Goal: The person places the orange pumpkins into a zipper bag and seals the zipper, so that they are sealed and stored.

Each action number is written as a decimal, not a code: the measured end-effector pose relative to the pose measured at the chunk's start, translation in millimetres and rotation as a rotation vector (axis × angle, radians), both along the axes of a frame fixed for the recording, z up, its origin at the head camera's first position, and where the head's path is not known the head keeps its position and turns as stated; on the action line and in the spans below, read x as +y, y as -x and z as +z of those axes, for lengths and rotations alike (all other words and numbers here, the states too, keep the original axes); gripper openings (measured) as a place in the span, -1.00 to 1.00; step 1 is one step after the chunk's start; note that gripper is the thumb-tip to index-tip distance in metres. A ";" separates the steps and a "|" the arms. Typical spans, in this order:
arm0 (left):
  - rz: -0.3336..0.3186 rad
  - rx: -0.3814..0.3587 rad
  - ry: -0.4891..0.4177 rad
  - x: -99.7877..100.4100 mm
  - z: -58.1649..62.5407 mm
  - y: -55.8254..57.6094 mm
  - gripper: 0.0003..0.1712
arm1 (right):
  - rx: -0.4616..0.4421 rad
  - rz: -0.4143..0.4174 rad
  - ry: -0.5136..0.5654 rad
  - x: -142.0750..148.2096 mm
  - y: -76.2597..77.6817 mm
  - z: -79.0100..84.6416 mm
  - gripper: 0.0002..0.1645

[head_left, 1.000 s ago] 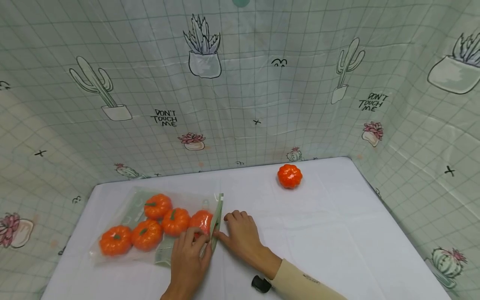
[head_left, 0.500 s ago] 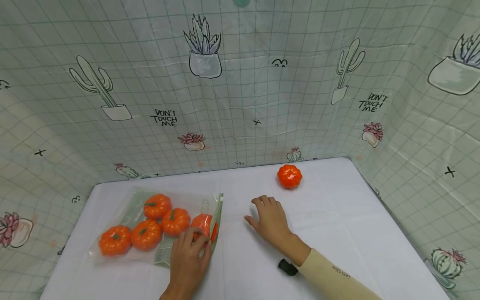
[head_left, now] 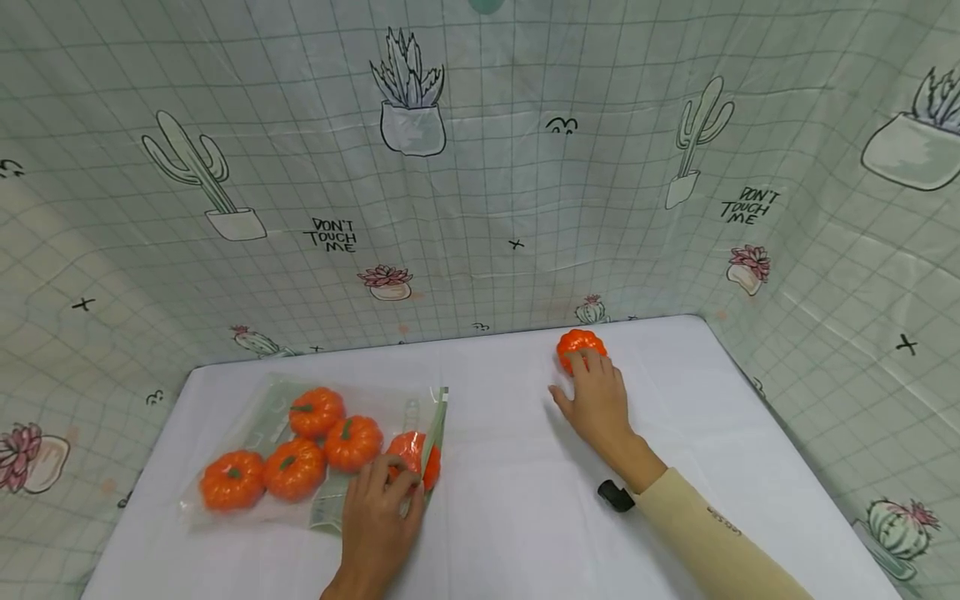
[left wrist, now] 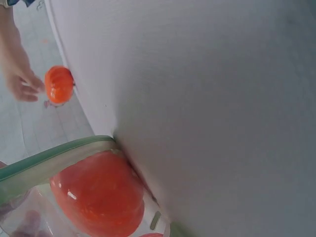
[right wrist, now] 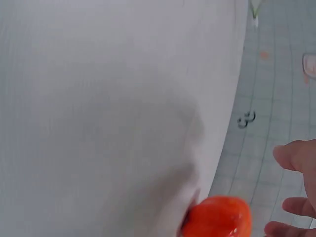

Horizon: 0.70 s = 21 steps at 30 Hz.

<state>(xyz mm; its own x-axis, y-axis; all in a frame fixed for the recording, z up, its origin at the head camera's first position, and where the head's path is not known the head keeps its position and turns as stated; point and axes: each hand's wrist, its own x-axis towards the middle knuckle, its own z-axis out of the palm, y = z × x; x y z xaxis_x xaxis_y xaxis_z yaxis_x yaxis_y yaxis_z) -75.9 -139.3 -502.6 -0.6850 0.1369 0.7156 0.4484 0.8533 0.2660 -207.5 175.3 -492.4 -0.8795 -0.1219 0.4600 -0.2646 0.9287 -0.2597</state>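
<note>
A clear zip bag [head_left: 382, 398] with a green-edged mouth lies on the left of the table and holds several orange toy pumpkins. My left hand [head_left: 378, 512] pinches the near side of its mouth. Just inside the opening sits one pumpkin [left wrist: 101, 192], large in the left wrist view. At the far right of the table is a lone pumpkin [head_left: 576, 340]. My right hand [head_left: 602, 404] reaches over it, fingers spread and thumb apart, and partly covers it in the head view. In the right wrist view, a gap shows between these fingers [right wrist: 296, 205] and the pumpkin.
A white cloth covers the table [head_left: 510, 467], whose far edge meets a patterned curtain [head_left: 480, 183] at the back. More curtain hangs along both sides. A black wrist device [head_left: 615, 496] is under my right forearm.
My right hand has left the bag's mouth and moved right and away to the lone pumpkin. The pumpkin in the opening shows more at the mouth. My left hand has stayed in place.
</note>
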 end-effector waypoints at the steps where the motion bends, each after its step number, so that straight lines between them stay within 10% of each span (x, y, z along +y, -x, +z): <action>1: 0.000 -0.004 0.000 0.0 0.0 -0.3 -0.80 | -0.001 -0.013 0.002 3.9 2.7 0.2 -0.28; 21: 0.005 -0.014 -0.005 0.1 0.2 -1.2 -0.81 | -0.142 -0.036 -0.055 39.7 41.0 -3.2 0.06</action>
<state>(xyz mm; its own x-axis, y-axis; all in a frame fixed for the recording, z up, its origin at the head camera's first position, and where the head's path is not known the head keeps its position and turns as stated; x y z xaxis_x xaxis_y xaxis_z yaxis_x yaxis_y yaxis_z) -74.7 -139.2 -502.4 -0.6958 0.1300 0.7064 0.4404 0.8541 0.2766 -248.5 215.0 -495.6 -0.9393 -0.1112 0.3245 -0.1956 0.9507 -0.2405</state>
